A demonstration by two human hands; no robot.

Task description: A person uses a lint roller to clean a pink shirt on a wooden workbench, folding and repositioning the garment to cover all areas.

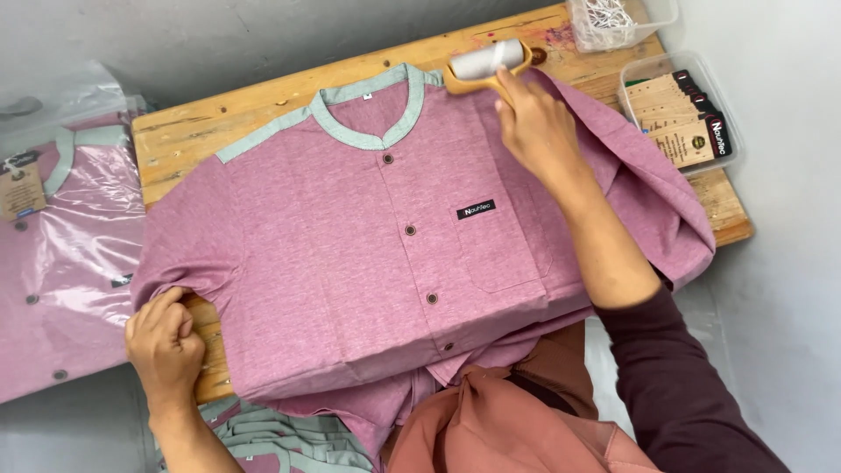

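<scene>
A pink shirt (350,254) with a grey-green collar lies buttoned and face up across the wooden table (188,131). The right hand (534,127) grips a lint roller (486,63) at the shirt's shoulder near the far edge, while the left hand (164,337) is fisted on the sleeve at the near left corner. 2 clear tubs (679,114) sit at the far right corner

Soft, even daylight fills the scene, bright without harsh contrast. Shadows are faint: a thin one lies under the right hand (536,131) on the pink shirt (350,254), another along the table (175,140) edge at lower left. The clear plastic bag (79,245) at the left edge gives whitish glare. Focus is sharp in the middle; the lint roller (486,63) at top looks slightly motion-blurred. Edges bend mildly.
</scene>
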